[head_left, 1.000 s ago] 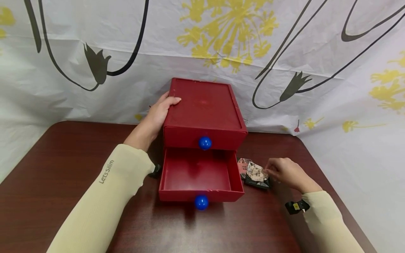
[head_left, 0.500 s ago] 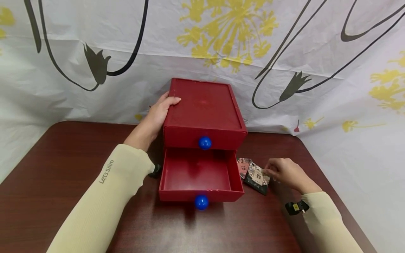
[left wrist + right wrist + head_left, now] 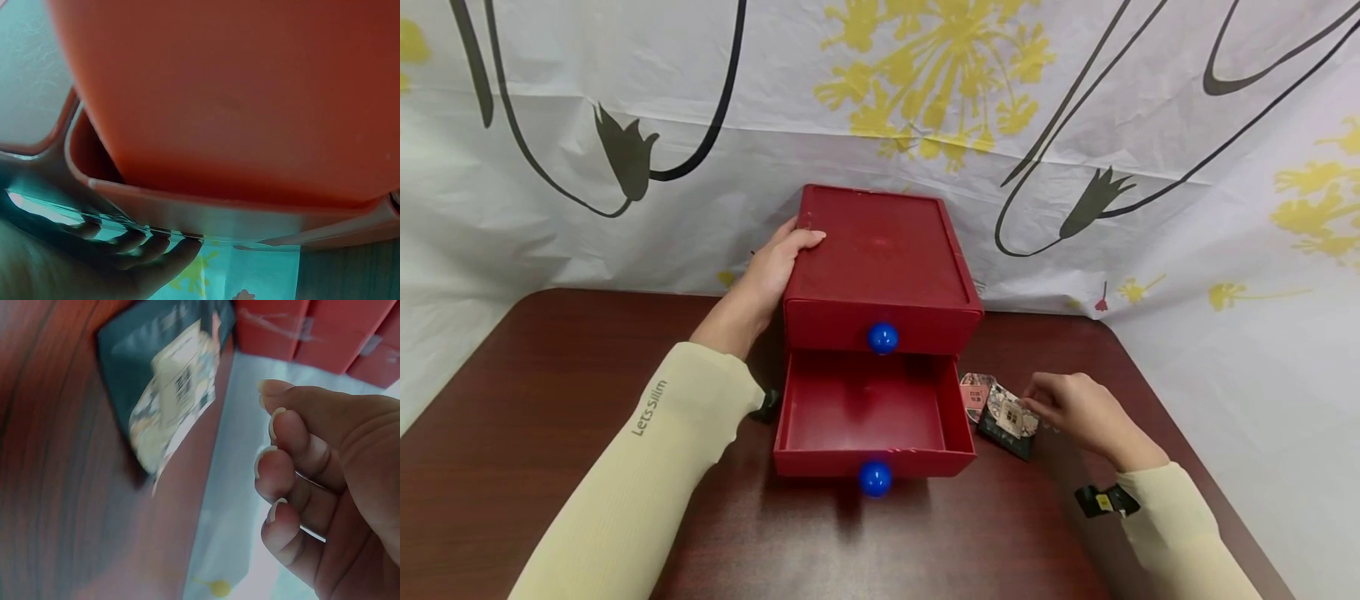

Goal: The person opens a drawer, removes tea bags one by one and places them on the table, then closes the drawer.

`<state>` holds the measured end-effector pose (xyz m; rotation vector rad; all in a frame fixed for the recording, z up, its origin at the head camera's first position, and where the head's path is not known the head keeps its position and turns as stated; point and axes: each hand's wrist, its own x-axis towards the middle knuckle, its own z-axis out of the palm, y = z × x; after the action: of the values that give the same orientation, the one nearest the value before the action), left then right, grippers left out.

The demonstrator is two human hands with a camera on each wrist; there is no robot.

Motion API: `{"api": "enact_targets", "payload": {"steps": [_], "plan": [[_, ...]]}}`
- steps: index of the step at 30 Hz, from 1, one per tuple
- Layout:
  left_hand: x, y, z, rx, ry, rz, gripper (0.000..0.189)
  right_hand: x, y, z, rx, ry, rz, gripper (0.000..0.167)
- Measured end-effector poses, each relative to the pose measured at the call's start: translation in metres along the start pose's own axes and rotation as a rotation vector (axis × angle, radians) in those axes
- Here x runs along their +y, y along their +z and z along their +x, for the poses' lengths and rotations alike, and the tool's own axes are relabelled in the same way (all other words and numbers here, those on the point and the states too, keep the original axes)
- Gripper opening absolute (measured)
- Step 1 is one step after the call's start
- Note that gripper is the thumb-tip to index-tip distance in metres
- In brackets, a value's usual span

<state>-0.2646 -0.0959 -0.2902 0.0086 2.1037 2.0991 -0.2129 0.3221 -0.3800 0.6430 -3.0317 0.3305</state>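
A red two-drawer box [image 3: 880, 250] stands on the table, its lower drawer [image 3: 850, 421] pulled out with a bare floor. My left hand [image 3: 766, 271] rests on the box's left side, thumb over the top edge; the left wrist view shows its fingers laid along the wall. Right of the drawer lies a dark green packet [image 3: 1006, 423] with a patterned, pale-labelled upper part, partly over a pinkish packet [image 3: 973, 396]. Just right of them my right hand [image 3: 1078, 417] has loosely bent fingers. In the right wrist view they hold nothing and appear apart from the dark packet [image 3: 137, 369].
Both drawers bear a round blue knob, the upper one [image 3: 883, 338] shut, the lower knob [image 3: 876, 479] nearer me. The brown table [image 3: 587, 417] reaches a white floral cloth [image 3: 715, 83] behind and at the right.
The dark green packet has turned, its lower end swinging nearer to me, beside my right fingers. My left hand and the drawer box stay put; the head view shifts slightly.
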Motion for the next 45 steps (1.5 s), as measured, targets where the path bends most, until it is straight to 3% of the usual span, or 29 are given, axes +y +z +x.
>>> {"api": "enact_targets", "payload": {"steps": [8,12,17,24,29,36,39,45], "plan": [[0.0,0.0,0.001,-0.002,0.002,0.009,0.07,-0.033,-0.004,-0.013,0.07,-0.057,-0.066,0.015],[0.001,0.0,0.001,-0.002,0.005,0.0,0.07,-0.049,-0.005,-0.02,0.097,-0.038,-0.064,0.018],[0.0,0.0,0.001,-0.006,0.004,0.001,0.069,-0.065,-0.008,-0.031,0.095,-0.046,0.073,0.024],[-0.001,0.0,0.002,-0.005,0.006,0.003,0.07,-0.085,-0.011,-0.048,0.08,-0.083,0.352,0.026],[-0.001,0.0,0.002,0.0,0.004,0.005,0.071,-0.102,-0.008,-0.062,-0.004,-0.122,0.544,0.024],[-0.001,0.0,0.003,-0.002,0.006,-0.007,0.07,-0.127,0.002,-0.071,-0.249,-0.198,0.789,0.012],[-0.001,0.0,0.003,-0.004,-0.001,-0.006,0.071,-0.138,0.006,-0.071,-0.338,-0.171,0.862,0.013],[0.0,0.0,0.002,0.002,-0.006,0.007,0.071,-0.155,0.011,-0.067,-0.533,-0.04,1.033,0.025]]}}
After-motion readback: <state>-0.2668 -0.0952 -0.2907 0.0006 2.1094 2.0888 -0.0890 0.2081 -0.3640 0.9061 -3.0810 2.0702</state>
